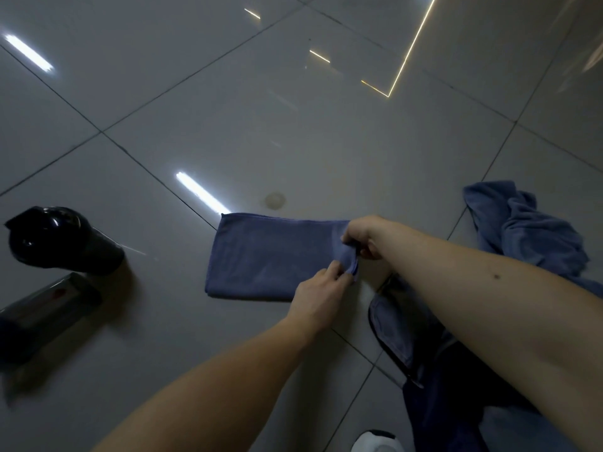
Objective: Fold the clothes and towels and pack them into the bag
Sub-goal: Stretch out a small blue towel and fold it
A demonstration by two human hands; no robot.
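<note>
Two hands, one blue towel [261, 256], lying folded on the floor [228, 141]: our left hand [318, 296] and right hand [360, 238] pinch its right end, fingers [333, 271] curled on cloth. We ought to hold both corners matched and carry them across evenly.

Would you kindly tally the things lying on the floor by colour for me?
Blue: 2, folded towel and crumpled towel
Dark blue: 1, bag
Black: 1, glossy object
Grey: 1, flat object
White: 1, object at bottom edge
Total: 6

Matt blue cloth towel [261, 256] on glossy floor tiles [228, 109].
</note>
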